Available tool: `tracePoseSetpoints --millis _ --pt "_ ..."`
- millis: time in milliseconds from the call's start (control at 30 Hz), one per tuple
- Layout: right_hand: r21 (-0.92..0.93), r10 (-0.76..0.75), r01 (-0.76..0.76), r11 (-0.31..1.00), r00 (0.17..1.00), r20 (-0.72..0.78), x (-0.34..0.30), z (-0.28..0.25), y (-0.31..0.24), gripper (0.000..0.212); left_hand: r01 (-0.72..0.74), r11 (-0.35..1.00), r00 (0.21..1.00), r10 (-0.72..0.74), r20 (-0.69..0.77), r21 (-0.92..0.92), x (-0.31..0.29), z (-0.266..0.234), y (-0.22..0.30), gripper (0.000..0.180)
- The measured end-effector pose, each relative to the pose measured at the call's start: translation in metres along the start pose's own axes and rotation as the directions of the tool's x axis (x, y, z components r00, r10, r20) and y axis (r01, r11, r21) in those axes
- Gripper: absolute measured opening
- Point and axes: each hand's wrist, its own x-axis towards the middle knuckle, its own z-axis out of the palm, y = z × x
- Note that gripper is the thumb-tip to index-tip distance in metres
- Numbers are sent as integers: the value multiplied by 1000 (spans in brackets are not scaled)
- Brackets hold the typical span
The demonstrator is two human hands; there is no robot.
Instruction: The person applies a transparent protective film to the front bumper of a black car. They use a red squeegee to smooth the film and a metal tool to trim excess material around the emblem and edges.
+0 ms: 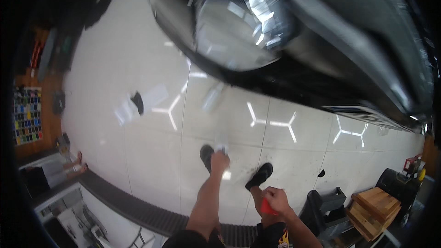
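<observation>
My left hand (219, 160) is closed, reaching out low over the floor beside my left shoe. A pale, see-through shape with a small dark part shows at its fingertips, too blurred to name. Nearer my right knee, my right hand (275, 199) is bent into a grip on a flat red piece (268, 207), which hangs below the fingers. Ahead and to the right, the glossy dark car (289, 76) fills the upper view, smeared by motion. Neither hand touches it.
Pale sheets with a black object (137, 103) lie on the floor at left. A small black piece (321, 173) is at right, near a black plastic seat or bin (326, 209) and wooden boxes (374, 209). Another person (59, 174) is at far left.
</observation>
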Motion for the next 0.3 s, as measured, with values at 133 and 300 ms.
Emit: tracePoseSetpoints --millis 133,300 --pt "-392 -236 274 878 961 144 -34 -24 -27 89 -3 993 1000 4 5 -119 -126 -41 67 47" --pt "-492 -384 405 771 911 150 -70 -82 -82 120 19 1000 963 -18 270 0 -194 -111 173 60"
